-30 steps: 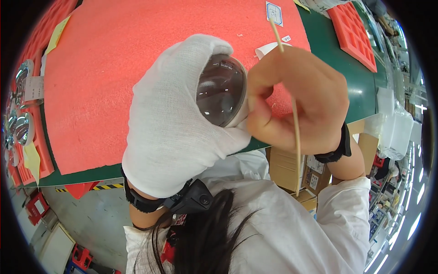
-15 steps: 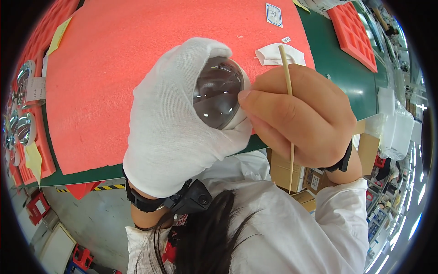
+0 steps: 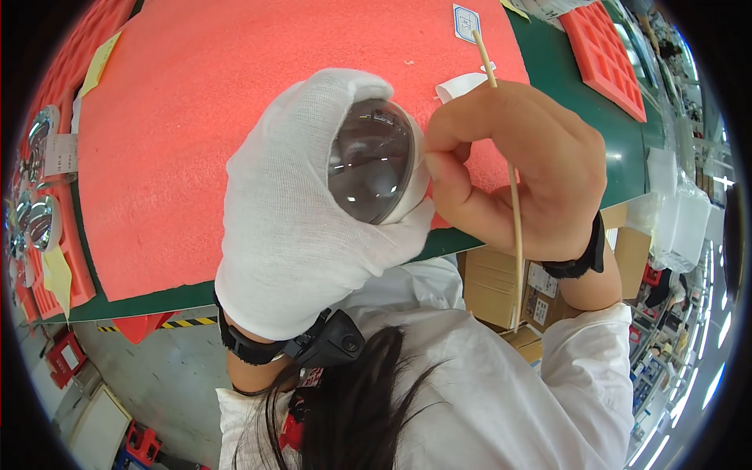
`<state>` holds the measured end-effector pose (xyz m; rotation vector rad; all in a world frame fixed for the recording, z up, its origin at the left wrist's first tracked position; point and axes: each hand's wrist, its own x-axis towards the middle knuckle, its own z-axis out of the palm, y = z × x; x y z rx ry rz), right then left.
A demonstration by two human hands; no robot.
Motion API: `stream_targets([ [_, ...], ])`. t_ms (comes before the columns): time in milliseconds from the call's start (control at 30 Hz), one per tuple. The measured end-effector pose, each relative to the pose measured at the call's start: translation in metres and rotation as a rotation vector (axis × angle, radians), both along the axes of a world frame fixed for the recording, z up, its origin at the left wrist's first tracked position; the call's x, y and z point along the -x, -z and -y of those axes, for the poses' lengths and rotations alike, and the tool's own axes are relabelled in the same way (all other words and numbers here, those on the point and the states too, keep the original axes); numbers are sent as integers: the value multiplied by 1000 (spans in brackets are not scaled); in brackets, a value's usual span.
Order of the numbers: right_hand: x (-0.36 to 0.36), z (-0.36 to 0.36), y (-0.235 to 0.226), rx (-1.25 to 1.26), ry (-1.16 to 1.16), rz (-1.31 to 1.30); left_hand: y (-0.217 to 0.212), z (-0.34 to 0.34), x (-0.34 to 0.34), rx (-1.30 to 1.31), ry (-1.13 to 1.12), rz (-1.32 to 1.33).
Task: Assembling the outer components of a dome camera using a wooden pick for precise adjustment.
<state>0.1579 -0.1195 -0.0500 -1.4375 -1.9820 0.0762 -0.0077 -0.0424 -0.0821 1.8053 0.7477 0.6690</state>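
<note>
Cleaning the dome [image 3: 374, 160]: my gloved left hand [image 3: 298, 227] cups it above the red mat [image 3: 196, 117], right-hand fingers [image 3: 462, 168] pinching a stick [image 3: 509, 180] at its rim. Next calls for gentle, steady strokes.

A factory assembly station is suggested by the green desk [image 3: 627, 149], red foam mat [image 3: 196, 141], stacked red trays [image 3: 603, 55] and cardboard boxes [image 3: 489, 282].

Gloved left hand [image 3: 298, 227] cups a clear dome [image 3: 372, 160]; bare right hand [image 3: 521, 168] pinches a thin stick [image 3: 513, 211].
</note>
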Motion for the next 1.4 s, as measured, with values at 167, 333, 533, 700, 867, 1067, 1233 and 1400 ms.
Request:
stream_targets([
  [167,-4,4,-2,109,-12,-225,4,-1,1,-6,12,74],
  [333,-3,9,-9,133,-16,-214,0,1,2,-9,15,61],
  [533,2,8,-5,50,-56,-50,1,-1,3,3,34,59],
  [700,5,6,-6,24,-70,102,-3,-3,5,-100,58,-12],
  [867,4,1,1,-40,-60,151,-2,-2,4,-87,69,-27],
  [1067,-4,-6,-4,94,-63,-79,1,0,4,-12,43,-10],
  [1233,-8,-2,-5,130,80,-282,-3,-3,12,-76,85,-12],
  [1400,-10,5,-3,83,108,-53,-3,-1,9,50,69,28],
])
